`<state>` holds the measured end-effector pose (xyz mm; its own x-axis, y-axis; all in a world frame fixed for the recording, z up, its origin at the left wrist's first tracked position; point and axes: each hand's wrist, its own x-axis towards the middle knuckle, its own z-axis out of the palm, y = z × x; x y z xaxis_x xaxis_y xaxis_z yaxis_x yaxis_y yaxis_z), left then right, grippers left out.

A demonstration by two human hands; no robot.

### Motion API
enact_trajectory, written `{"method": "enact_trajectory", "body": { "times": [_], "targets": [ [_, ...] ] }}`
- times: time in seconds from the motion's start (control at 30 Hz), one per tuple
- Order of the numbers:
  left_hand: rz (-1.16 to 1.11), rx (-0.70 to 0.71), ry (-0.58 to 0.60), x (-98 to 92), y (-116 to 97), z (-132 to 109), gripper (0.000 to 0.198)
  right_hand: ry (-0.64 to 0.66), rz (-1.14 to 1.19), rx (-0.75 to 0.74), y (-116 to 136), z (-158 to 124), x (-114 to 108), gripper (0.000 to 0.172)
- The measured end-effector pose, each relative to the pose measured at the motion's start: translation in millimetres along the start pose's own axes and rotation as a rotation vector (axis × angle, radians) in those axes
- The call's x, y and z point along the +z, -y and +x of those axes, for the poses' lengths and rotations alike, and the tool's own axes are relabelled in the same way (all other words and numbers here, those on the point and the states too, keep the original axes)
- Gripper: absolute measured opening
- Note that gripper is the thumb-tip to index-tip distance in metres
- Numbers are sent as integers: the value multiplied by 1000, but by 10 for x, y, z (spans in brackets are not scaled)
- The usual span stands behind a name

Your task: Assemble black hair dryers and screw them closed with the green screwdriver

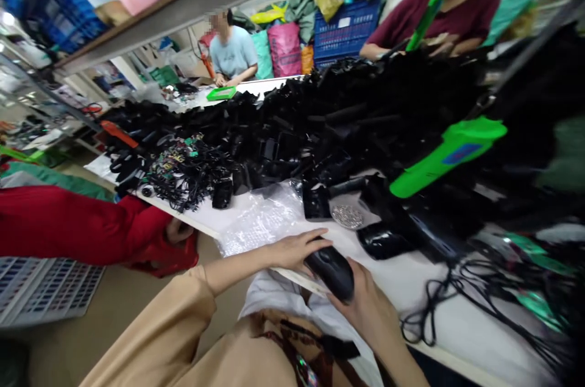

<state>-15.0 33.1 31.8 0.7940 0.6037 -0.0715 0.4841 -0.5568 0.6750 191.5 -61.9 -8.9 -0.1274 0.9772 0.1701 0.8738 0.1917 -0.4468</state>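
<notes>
Tan sleeves (150, 320) filled the near edge of the view, with a white cloth (292, 308) hanging just past them. Both bare hands had closed on one black rounded plastic housing (331, 271) (a mouse or a shaver body, too little of it showed to tell which). The left hand (297, 250) lay over its far end, fingers draped across the top, while the right hand (365, 308) cupped its near side. Neither hand was spread wide, and the housing sat firmly between them, right at the near edge of the white table (461, 338).

Just beyond lay a crumpled sheet of bubble wrap (260, 219), a glossy black shell (381, 241) and a round metal mesh disc (347, 216), while a tangle of black cables (439, 308) sprawled on the right. Farther off rose a long heap of black plastic parts (292, 125), with a bright green tool handle (450, 155) lying on it. At left, a co-worker's red sleeve (68, 225) reached in, that person's hand (179, 231) near the table edge. Far across the table — beside a green tray (222, 93) — sat a person in a pale blue shirt (233, 52). A person in a maroon shirt (434, 12) was at the far right, near a blue plastic crate (347, 30).
</notes>
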Motion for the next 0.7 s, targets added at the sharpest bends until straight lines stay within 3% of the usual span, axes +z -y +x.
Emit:
{"method": "enact_trajectory", "body": {
  "times": [0.17,0.3,0.43,0.53,0.7],
  "targets": [
    [122,6,-55,63,82,55,82,17,53,-4,-105,12,78,70],
    [125,0,-102,127,105,24,84,42,169,14,-155,33,81,69],
    [-191,-113,-167,235,91,-63,108,75,255,65,-192,54,64,71],
    [-570,-292,-320,419,49,-90,121,35,296,78,-213,58,88,72],
    [-949,-467,-562,636,-120,-10,81,-34,328,-20,-246,39,151,71]
  ]
}}
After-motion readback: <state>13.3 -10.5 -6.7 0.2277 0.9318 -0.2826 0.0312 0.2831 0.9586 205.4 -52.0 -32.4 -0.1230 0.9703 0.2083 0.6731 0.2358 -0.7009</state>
